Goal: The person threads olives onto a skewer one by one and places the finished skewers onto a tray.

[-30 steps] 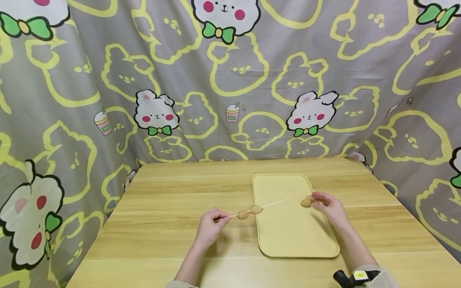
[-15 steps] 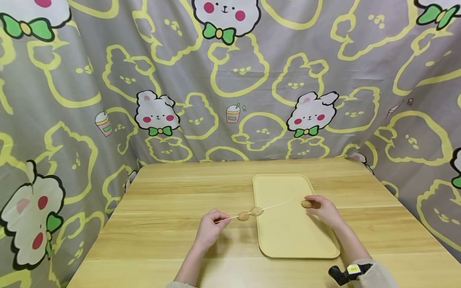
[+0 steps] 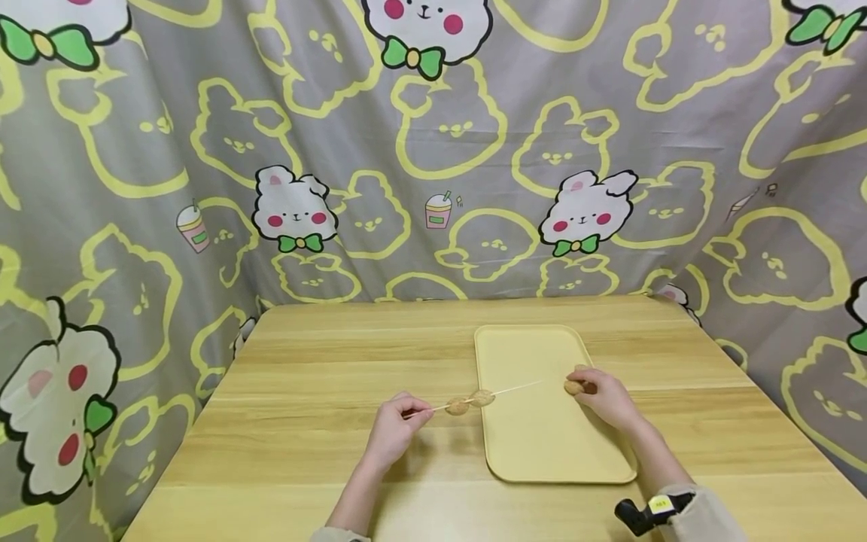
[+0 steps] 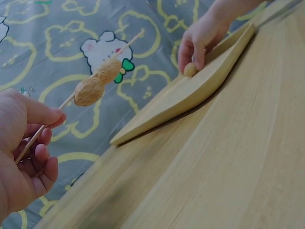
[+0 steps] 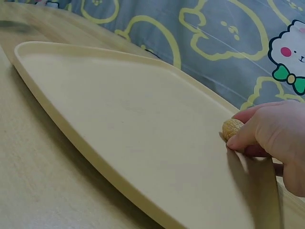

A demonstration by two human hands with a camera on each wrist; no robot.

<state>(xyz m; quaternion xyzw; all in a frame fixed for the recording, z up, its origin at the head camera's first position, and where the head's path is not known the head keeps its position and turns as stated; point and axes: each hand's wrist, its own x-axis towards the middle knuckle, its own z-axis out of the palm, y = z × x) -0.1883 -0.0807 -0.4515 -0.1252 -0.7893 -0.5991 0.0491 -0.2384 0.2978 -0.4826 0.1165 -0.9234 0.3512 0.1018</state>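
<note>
My left hand (image 3: 396, 433) pinches the near end of a thin wooden skewer (image 3: 518, 388) between thumb and fingers. Threaded midway along it are two wrinkled golden-brown food balls (image 4: 89, 91), touching each other. The skewer points right and slightly up, its bare tip over the yellow tray (image 3: 542, 452). At the tray's right side my right hand (image 3: 609, 399) pinches another golden-brown food ball (image 5: 232, 129), low by the tray surface. Part of that ball is hidden by my thumb and fingers. A bit of brown shows behind my fingertips in the head view, too covered to tell.
The tray has a low raised rim and lies on a wooden table (image 3: 305, 444). A grey patterned curtain (image 3: 420, 256) hangs behind the table and along both sides. A black strap device (image 3: 653, 514) sits at my right wrist.
My right hand has come left and closed its thumb and fingers on the food ball at the tray's right edge. My left hand and the skewer have stayed nearly still.
</note>
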